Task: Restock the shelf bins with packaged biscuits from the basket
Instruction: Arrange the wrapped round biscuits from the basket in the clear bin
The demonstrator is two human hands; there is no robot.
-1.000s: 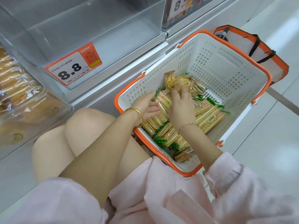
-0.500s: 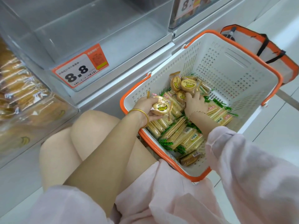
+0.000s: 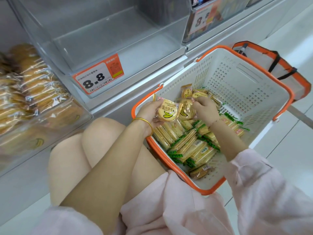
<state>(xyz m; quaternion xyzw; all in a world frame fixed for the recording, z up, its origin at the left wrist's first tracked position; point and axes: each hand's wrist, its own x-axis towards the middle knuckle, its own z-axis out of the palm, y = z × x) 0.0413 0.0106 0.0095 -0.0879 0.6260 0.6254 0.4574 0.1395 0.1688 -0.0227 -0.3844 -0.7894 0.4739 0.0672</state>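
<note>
A white basket with an orange rim (image 3: 250,92) stands on the floor beside my knees. It holds several rectangular cracker packs with green ends (image 3: 191,145) and round banana biscuit packs (image 3: 198,94). My left hand (image 3: 149,111) grips a round banana biscuit pack (image 3: 166,113) over the basket's near left corner. My right hand (image 3: 205,110) pinches a second banana pack (image 3: 185,110) right beside the first. A clear shelf bin with an 8.8 price tag (image 3: 98,77) stands bare above the basket.
A clear bin at the left (image 3: 33,106) is full of wrapped round biscuits. Another bin with a price tag (image 3: 203,19) sits at the upper right. An orange and white folded bag (image 3: 277,68) lies behind the basket. White floor tiles lie to the right.
My left hand has lifted a banana biscuit pack out of the pile and holds it higher. My right hand has shifted left and closed on a second banana pack beside it.
</note>
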